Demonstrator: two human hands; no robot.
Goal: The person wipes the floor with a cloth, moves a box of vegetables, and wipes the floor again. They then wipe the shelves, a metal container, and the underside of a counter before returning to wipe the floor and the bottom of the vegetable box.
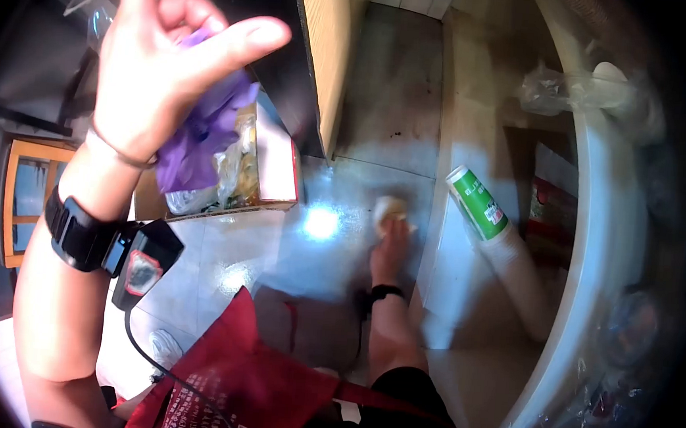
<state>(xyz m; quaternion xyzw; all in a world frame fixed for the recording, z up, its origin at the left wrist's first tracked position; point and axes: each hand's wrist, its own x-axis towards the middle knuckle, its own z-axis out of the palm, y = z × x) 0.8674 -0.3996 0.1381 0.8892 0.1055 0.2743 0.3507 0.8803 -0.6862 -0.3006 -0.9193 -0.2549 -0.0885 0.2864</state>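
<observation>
My left hand (158, 66) is raised close to the camera, its fingers closed on a crumpled purple glove (201, 136) that hangs below the palm. A black strap with a small device (141, 263) sits on that wrist. Far below, my right hand (388, 253) reaches down to the shiny tiled floor (382, 105) and grips a pale crumpled wad (391, 211) pressed against the tiles. That hand is blurred, and a black band circles its wrist.
An open cardboard box (278, 170) filled with plastic and scraps stands on the floor at left. A stack of paper cups with a green top cup (477, 203) lies to the right. A white curved counter edge (602, 256) runs along the right. Red fabric (252, 382) hangs at my front.
</observation>
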